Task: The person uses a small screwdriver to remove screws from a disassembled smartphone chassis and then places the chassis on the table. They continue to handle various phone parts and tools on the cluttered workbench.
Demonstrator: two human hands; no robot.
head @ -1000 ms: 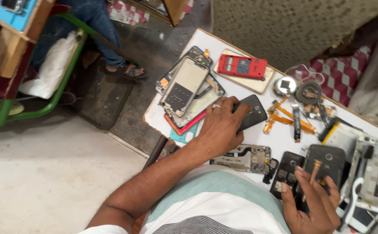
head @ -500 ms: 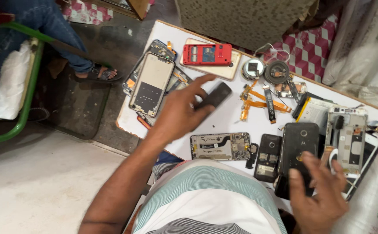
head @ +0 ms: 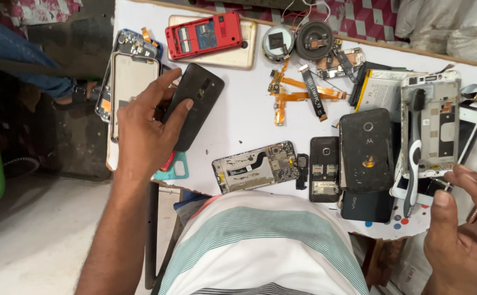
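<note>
One dusty black phone back cover (head: 193,112), left hand (head: 143,131) gripping it.

The black back cover (head: 192,112) at the upper left looks like matt plastic, a little dusty. The red phone shell (head: 203,34) at the top is glossy plastic. The bare frame (head: 255,166) in the middle is dull grey metal. The flex cables (head: 298,95) are thin, shiny orange film. The table top (head: 249,114) is smooth, white and matt.
</note>
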